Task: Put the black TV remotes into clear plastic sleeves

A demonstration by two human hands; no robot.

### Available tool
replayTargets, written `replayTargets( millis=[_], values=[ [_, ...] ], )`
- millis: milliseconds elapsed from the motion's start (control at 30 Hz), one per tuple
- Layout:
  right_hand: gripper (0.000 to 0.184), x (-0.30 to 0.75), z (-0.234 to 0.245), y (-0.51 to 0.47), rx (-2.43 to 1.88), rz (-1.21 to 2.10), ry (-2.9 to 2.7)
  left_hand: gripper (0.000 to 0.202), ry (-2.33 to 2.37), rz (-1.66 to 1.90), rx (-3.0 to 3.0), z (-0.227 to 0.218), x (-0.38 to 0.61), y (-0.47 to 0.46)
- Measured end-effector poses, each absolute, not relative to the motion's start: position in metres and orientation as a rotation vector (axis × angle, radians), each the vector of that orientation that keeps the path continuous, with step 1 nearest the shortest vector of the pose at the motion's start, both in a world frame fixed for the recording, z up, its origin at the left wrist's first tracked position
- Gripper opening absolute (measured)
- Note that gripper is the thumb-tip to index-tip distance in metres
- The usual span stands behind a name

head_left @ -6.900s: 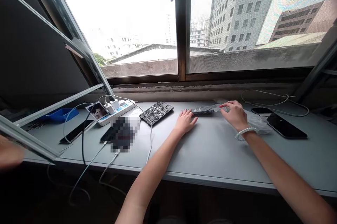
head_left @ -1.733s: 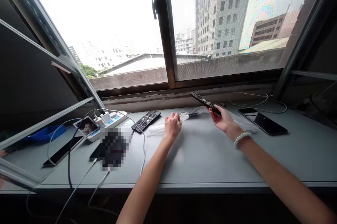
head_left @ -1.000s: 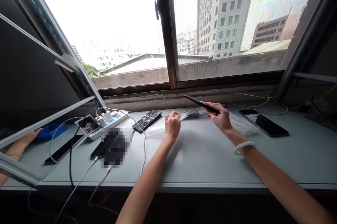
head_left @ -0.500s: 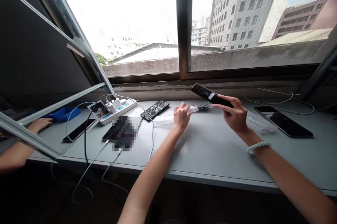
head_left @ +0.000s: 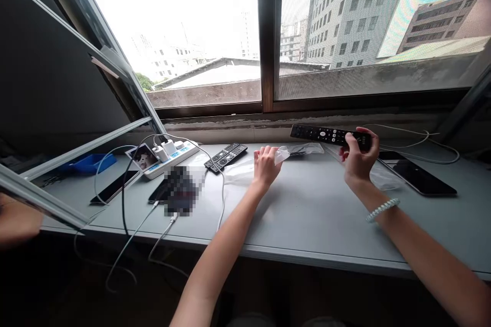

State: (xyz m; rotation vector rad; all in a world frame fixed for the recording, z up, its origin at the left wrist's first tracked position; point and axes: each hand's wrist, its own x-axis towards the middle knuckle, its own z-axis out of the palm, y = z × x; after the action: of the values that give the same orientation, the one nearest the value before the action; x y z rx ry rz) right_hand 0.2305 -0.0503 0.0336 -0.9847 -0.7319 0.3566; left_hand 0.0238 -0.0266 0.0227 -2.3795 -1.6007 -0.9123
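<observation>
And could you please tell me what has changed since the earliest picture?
The right hand has let go of clear plastic film and now holds a long black remote control raised above the grey desk, buttons facing the camera. The left hand now grips the film. The long white power strip and blue plastic tray stayed put.

i see the right hand (head_left: pixel 359 160) holding a black remote control (head_left: pixel 318 133) up above the far right part of the grey desk (head_left: pixel 307 219), button side toward me. a pale bracelet (head_left: pixel 382 209) circles that wrist. the left hand (head_left: pixel 265 166) grips one end of a clear plastic bag (head_left: pixel 283 154); i can't make out the dark thing (head_left: pixel 297 153) in it. to the left, two remotes (head_left: pixel 226 158) lie side by side, then a white power strip (head_left: pixel 174 160). a dark phone (head_left: pixel 422 178) lies at right. another person's arm (head_left: pixel 19 222) shows at the near left edge.
</observation>
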Motion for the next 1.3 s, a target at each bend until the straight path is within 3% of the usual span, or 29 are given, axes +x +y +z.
replayTargets(
  millis=[200,367,833,1100,1300],
  values=[
    [0.017,0.235,0.037,-0.05,-1.053,0.574,-0.555,0.026,-1.561,-0.929,-2.297,0.018,0.026,-0.026],
    [0.013,0.235,0.039,-0.05,-1.089,0.611,-0.534,0.021,-1.548,-0.946,-2.3,0.017,0.026,-0.025],
    [0.022,0.229,0.043,-0.052,-1.118,0.596,-0.598,0.021,-1.286,-0.876,-2.475,0.021,0.03,-0.033],
    [0.022,0.22,0.04,-0.061,-1.131,0.202,-1.128,0.024,-1.353,-0.726,-2.493,0.017,0.03,-0.031],
    [0.026,0.213,0.035,-0.069,-1.21,0.281,-1.49,0.024,-1.375,-0.714,-2.493,0.018,0.031,-0.033]
  ],
)
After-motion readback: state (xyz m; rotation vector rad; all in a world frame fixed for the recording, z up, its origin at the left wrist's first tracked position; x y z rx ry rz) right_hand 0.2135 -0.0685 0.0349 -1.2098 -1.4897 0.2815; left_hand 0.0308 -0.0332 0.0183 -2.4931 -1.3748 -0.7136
